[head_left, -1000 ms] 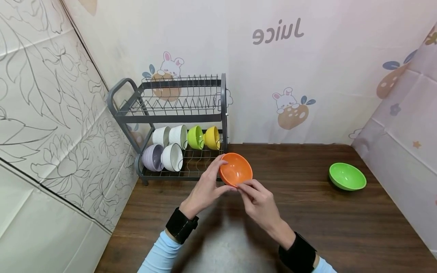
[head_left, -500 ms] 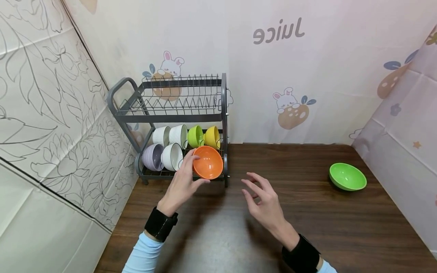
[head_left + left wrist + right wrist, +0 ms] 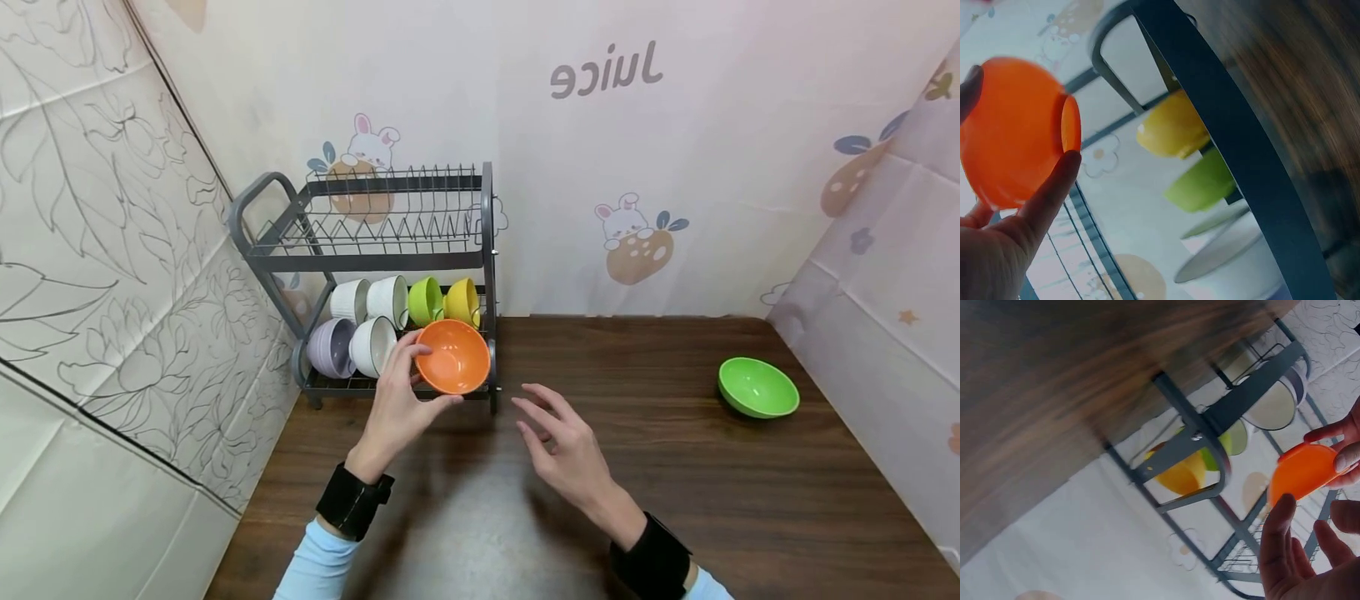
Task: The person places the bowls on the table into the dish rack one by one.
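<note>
My left hand (image 3: 397, 417) grips an orange bowl (image 3: 454, 358) by its left side, thumb low and fingers at the rim. The bowl's inside faces the head camera, and it hangs before the lower right part of a grey two-tier dish rack (image 3: 367, 260). In the left wrist view the orange bowl (image 3: 1013, 134) shows its outside and foot ring. My right hand (image 3: 566, 450) holds nothing; its fingers are loosely bent, to the right of the bowl and apart from it.
On the rack's lower tier stand white bowls (image 3: 372, 346), a lilac bowl (image 3: 330, 347), a lime bowl (image 3: 425, 302) and a yellow bowl (image 3: 462, 302), tilted. A green bowl (image 3: 758, 387) sits at the right of the brown wooden table (image 3: 637, 358). Patterned sheets cover the walls.
The right hand has let go of the orange bowl. The left hand has carried it leftward to the front of the rack, where it has barely moved over the last half second.
</note>
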Action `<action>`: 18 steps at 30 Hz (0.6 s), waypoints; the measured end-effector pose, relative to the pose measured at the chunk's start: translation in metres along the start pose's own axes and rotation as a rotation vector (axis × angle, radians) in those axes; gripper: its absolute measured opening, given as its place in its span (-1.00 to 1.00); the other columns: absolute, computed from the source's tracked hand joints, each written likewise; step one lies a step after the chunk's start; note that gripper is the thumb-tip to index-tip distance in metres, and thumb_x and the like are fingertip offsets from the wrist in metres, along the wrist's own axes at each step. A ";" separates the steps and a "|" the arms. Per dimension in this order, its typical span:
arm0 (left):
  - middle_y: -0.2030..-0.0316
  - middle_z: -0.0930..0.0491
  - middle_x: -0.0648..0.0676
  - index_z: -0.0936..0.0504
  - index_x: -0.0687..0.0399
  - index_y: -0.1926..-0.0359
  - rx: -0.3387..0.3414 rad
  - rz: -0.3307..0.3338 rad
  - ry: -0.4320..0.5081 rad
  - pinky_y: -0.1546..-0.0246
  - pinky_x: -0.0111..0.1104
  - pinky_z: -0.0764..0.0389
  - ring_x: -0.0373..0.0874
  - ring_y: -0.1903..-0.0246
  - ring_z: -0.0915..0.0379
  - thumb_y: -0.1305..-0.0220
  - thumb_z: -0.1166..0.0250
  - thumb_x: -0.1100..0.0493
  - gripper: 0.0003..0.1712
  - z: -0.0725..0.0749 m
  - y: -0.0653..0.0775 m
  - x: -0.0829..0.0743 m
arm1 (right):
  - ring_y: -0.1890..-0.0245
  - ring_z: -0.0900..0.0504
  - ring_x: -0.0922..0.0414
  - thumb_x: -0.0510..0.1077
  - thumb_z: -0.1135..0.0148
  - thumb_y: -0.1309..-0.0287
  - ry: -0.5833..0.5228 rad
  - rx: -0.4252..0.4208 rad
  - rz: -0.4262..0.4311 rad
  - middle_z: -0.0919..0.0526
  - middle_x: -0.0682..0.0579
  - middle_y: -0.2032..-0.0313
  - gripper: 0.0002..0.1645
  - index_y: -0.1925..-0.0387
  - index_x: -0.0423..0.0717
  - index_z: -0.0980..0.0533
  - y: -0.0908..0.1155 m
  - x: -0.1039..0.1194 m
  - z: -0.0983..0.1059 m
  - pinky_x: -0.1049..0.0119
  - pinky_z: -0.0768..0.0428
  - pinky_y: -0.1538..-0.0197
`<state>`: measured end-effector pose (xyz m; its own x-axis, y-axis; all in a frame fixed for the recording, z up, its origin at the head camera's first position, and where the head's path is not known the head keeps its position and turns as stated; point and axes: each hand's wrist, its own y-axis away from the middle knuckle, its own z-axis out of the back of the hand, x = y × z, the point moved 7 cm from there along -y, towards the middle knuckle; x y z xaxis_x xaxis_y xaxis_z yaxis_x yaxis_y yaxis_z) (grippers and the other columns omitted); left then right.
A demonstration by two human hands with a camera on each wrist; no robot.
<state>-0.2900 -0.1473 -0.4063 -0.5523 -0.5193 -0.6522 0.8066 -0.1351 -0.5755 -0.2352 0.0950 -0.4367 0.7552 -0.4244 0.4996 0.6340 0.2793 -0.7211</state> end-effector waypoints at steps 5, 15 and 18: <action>-0.41 -0.35 0.19 -0.49 0.23 -0.13 0.090 -0.059 0.027 0.01 -0.31 -0.71 0.07 -0.25 -0.47 0.18 -0.82 0.17 -0.11 -0.017 0.006 -0.016 | 0.18 -0.68 0.08 0.00 -0.17 -0.56 0.015 0.051 0.083 -0.53 -0.21 -0.32 -0.52 -0.30 -0.18 -0.61 -0.016 0.011 -0.013 0.40 -0.69 0.29; -0.41 -0.26 0.12 -0.47 0.08 -0.16 0.130 -0.104 0.105 0.10 -0.25 -0.75 0.06 -0.26 -0.42 0.14 -0.81 0.12 -0.12 -0.024 0.010 -0.023 | 0.12 -0.73 0.01 -0.57 -0.49 0.00 0.048 0.011 0.161 -0.75 -0.07 0.11 -0.57 0.05 -0.29 -0.75 -0.016 0.014 -0.020 0.20 -0.74 0.03; -0.44 -0.24 0.13 -0.45 0.06 -0.19 0.142 -0.121 0.108 0.10 -0.20 -0.76 0.05 -0.29 -0.39 0.13 -0.80 0.09 -0.09 -0.025 0.010 -0.022 | 0.11 -0.73 0.02 -0.56 -0.49 -0.02 0.029 0.022 0.152 -0.75 -0.07 0.11 -0.61 0.08 -0.30 -0.75 -0.017 0.014 -0.021 0.24 -0.73 0.01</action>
<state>-0.2748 -0.1161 -0.4097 -0.6601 -0.3993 -0.6363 0.7505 -0.3127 -0.5822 -0.2387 0.0660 -0.4278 0.8377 -0.4006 0.3711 0.5165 0.3608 -0.7765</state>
